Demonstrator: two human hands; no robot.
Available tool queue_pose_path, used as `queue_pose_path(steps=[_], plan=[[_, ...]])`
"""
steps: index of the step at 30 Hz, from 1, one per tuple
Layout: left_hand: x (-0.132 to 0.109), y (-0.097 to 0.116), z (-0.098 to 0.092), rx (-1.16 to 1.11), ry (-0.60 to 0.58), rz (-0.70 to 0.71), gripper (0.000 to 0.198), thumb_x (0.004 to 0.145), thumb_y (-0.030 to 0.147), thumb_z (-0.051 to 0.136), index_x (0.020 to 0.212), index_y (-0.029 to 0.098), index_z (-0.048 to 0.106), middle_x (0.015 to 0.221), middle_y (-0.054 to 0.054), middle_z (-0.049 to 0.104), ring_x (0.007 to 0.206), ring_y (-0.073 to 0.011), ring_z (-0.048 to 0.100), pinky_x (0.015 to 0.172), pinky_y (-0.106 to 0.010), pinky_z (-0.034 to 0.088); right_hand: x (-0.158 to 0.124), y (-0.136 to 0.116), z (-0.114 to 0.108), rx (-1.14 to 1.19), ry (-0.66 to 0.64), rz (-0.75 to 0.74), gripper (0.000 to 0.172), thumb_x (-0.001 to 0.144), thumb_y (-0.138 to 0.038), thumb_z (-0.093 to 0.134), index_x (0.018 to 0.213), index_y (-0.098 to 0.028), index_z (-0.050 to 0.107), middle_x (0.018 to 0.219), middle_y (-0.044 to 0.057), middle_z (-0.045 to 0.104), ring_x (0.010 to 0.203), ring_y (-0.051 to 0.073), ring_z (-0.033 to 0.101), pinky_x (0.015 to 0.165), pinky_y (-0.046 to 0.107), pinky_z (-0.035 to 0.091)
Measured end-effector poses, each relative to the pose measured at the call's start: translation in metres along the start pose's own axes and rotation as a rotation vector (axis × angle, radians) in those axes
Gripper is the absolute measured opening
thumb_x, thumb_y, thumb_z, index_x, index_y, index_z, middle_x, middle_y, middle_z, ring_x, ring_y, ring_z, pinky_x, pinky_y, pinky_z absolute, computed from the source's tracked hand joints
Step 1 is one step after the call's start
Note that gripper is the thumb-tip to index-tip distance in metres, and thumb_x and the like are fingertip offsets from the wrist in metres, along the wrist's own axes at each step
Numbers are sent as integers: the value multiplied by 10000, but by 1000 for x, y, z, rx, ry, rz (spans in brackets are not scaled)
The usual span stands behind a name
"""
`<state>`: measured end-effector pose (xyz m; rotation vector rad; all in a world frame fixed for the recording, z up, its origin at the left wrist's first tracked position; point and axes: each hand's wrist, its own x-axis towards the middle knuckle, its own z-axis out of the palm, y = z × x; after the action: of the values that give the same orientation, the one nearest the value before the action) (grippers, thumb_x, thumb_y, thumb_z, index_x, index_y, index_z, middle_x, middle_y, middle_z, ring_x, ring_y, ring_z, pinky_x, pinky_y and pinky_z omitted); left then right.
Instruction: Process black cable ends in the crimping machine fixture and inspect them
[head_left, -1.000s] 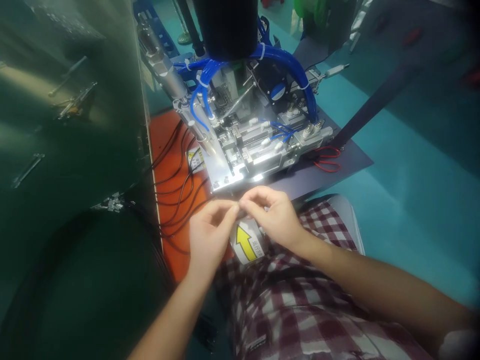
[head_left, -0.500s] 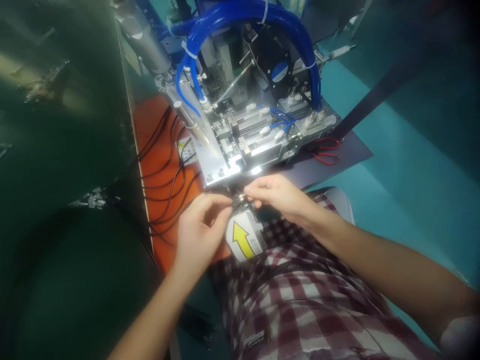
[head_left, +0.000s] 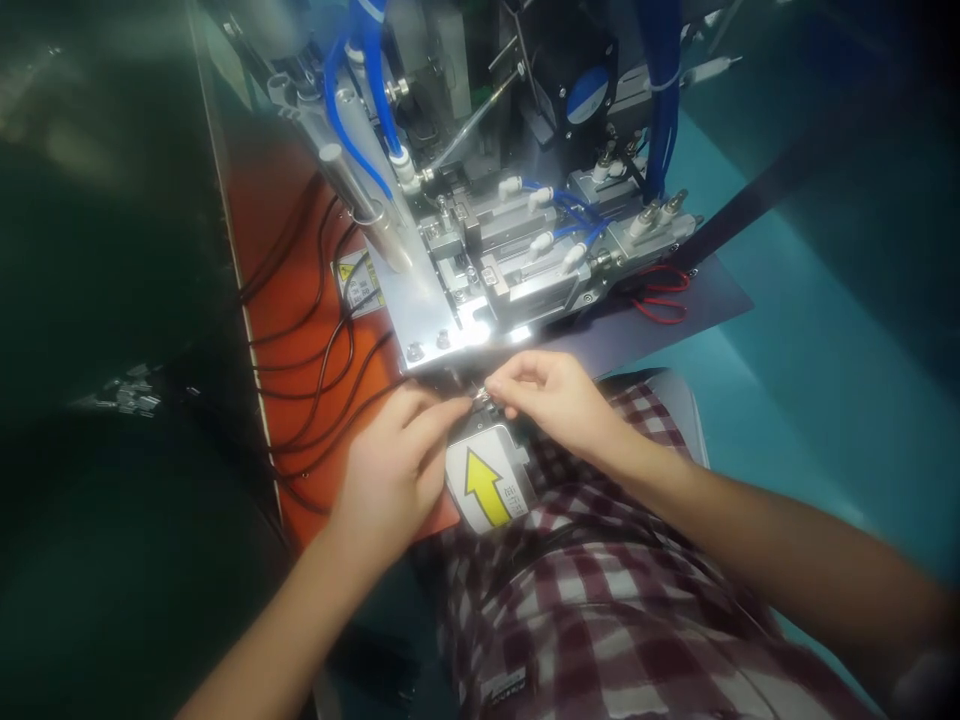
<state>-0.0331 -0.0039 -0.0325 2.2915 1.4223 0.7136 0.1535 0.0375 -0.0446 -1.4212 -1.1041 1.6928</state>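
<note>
My left hand (head_left: 394,465) and my right hand (head_left: 551,395) meet just below the front edge of a small metal machine (head_left: 480,270). Both pinch a tiny shiny part (head_left: 480,398) between thumb and fingertips; I cannot make out what the part is. Right under the hands lies a white label with a yellow arrow (head_left: 487,485) that points up toward the machine. My forearms reach in from below, over a red and white checked shirt (head_left: 600,600).
Blue air hoses (head_left: 360,110) loop over the machine. Black cables (head_left: 322,340) run across an orange mat (head_left: 285,250) on the left. Red wires (head_left: 660,300) lie on a dark sheet at the right. Small metal parts (head_left: 127,395) sit on the dark surface at far left.
The view has tilted and drawn closer to the machine. Both hands have shifted up toward the machine's front edge and keep their pinch on the small part.
</note>
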Motion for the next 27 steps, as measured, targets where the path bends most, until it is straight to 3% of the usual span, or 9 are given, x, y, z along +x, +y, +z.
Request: queue_pose_path(steps=[12,27], plan=[[1,-1,0,-24,21,-12,274,865,68,491,1029,189,673,846,-18,571,770,-120,569,644,-217,461,-2,11,1,-106,16,-192,122,790,-234,666,719,-142,631,681,10,654,559,104,587,556,242,490],[1,-1,3,-88,62,-40,261,847,48,531,1004,189,683,860,-14,579,794,-111,578,677,-202,474,-6,12,-7,-27,-43,-79,123,807,-270,653,779,-151,669,652,-9,633,588,112,598,601,249,511]])
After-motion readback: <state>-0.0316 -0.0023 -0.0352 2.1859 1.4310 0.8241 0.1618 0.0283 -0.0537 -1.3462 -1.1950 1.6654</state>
